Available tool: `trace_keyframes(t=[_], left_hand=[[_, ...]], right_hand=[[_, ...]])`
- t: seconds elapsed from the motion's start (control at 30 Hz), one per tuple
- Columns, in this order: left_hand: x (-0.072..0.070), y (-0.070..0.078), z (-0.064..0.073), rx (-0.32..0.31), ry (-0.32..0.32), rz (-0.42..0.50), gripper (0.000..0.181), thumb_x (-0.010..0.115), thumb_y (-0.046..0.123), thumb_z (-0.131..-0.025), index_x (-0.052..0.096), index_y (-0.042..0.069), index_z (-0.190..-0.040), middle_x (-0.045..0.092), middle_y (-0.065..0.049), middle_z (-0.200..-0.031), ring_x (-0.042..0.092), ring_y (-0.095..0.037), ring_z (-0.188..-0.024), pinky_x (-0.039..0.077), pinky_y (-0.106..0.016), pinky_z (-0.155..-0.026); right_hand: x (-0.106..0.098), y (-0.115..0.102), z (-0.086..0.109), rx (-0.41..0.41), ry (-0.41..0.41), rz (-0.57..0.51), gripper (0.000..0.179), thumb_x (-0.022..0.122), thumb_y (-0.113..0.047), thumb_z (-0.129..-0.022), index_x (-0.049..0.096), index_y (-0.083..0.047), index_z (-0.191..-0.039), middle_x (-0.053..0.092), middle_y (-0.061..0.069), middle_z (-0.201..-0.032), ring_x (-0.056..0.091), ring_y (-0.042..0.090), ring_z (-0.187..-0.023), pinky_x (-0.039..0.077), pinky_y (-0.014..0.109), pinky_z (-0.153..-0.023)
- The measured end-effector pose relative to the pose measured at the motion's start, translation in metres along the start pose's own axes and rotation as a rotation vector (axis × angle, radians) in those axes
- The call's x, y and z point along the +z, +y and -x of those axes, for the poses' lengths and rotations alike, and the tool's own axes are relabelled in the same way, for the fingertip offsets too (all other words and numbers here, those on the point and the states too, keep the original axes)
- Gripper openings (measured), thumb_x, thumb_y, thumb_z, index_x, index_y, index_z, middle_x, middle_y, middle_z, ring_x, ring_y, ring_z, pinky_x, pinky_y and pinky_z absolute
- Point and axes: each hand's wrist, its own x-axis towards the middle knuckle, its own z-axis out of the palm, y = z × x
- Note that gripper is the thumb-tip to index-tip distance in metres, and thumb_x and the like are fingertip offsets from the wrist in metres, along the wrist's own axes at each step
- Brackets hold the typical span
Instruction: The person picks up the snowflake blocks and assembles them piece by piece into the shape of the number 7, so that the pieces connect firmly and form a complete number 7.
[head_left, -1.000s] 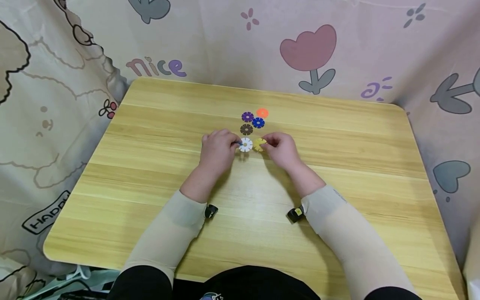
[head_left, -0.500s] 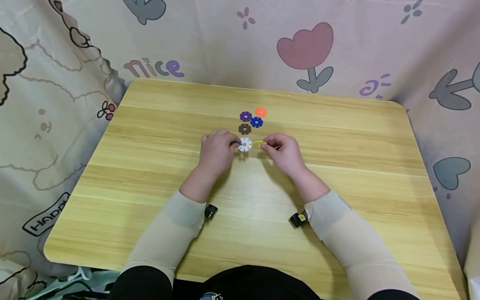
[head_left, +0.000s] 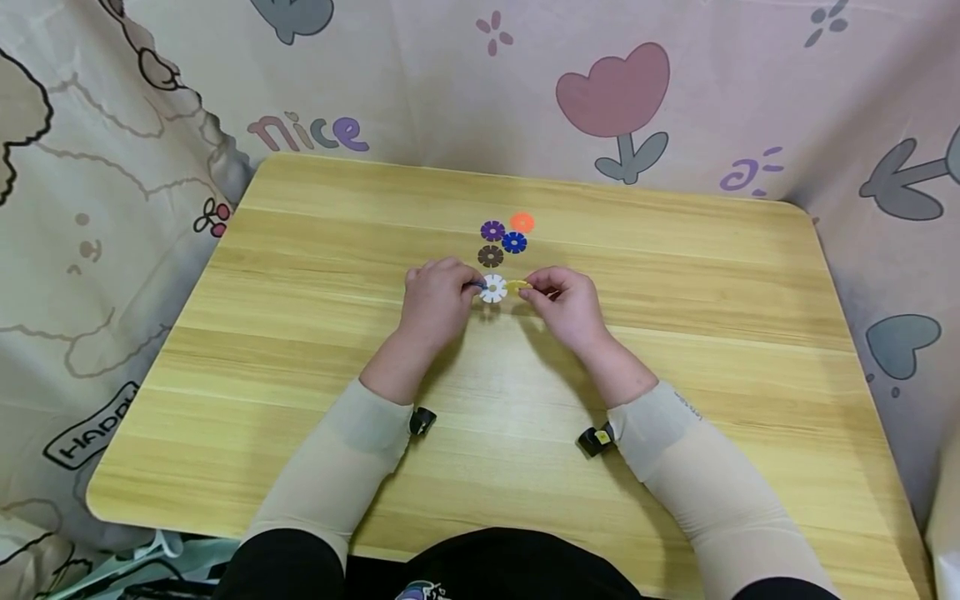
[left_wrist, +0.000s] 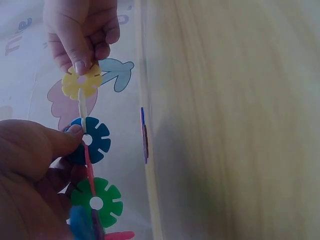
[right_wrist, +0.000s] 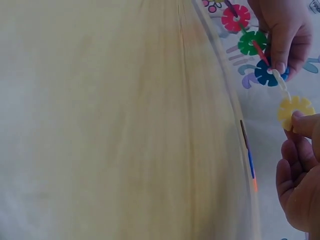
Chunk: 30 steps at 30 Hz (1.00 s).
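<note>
A chain of notched plastic interlocking discs hangs between the two hands, held up off the table. My left hand pinches a blue disc with thumb and fingers. From it a red disc and a green disc continue below, with further discs partly hidden behind the hand. On the other side of the blue one is a white disc, face-on in the head view. My right hand pinches a yellow disc edge-on to the head camera, its rim right at the white disc's notches.
Loose discs lie flat beyond the hands: brown, purple, blue and orange. The light wooden table ends at a patterned curtain behind and at both sides.
My right hand has turned the yellow disc from nearly face-on to edge-on and brought it against the white disc. The left hand keeps its hold almost still.
</note>
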Motion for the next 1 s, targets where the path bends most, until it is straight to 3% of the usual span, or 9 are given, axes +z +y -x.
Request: trace_keyframes(t=[0.37, 0.6, 0.8, 1.0], left_hand=[[0.0008, 0.0017, 0.0029, 0.012, 0.027, 0.056, 0.013, 0.071, 0.02, -0.103, 0.081, 0.013, -0.109, 0.074, -0.002, -0.112, 0.065, -0.025, -0.106, 0.04, -0.049, -0.099], [0.0003, 0.0016, 0.0009, 0.063, 0.082, 0.085, 0.012, 0.072, 0.016, -0.102, 0.081, 0.01, -0.106, 0.075, -0.005, -0.108, 0.068, -0.026, -0.103, 0.046, -0.051, -0.102], [0.0009, 0.0039, -0.0009, 0.09, 0.075, 0.092, 0.012, 0.072, 0.013, -0.102, 0.081, 0.008, -0.107, 0.076, -0.007, -0.109, 0.069, -0.027, -0.104, 0.048, -0.048, -0.105], [0.0017, 0.0047, -0.0008, 0.118, 0.104, 0.115, 0.011, 0.073, 0.012, -0.101, 0.081, 0.006, -0.106, 0.076, -0.008, -0.106, 0.069, -0.027, -0.101, 0.052, -0.044, -0.097]], right_hand=[[0.0008, -0.0043, 0.0017, -0.041, 0.023, -0.024, 0.008, 0.078, 0.004, -0.092, 0.076, 0.007, -0.099, 0.076, 0.02, -0.09, 0.063, 0.017, -0.073, 0.051, 0.02, -0.066], [-0.0024, -0.006, -0.0008, -0.052, 0.036, -0.026, 0.007, 0.078, 0.005, -0.092, 0.077, 0.007, -0.098, 0.076, 0.02, -0.088, 0.062, 0.019, -0.072, 0.051, 0.02, -0.064], [-0.0041, -0.0071, -0.0002, -0.047, 0.032, -0.041, 0.006, 0.078, 0.006, -0.091, 0.077, 0.007, -0.097, 0.075, 0.02, -0.087, 0.062, 0.018, -0.072, 0.051, 0.019, -0.063], [-0.0049, -0.009, 0.0013, -0.061, 0.035, -0.052, 0.005, 0.078, 0.007, -0.091, 0.077, 0.007, -0.096, 0.075, 0.021, -0.087, 0.063, 0.016, -0.071, 0.052, 0.019, -0.063]])
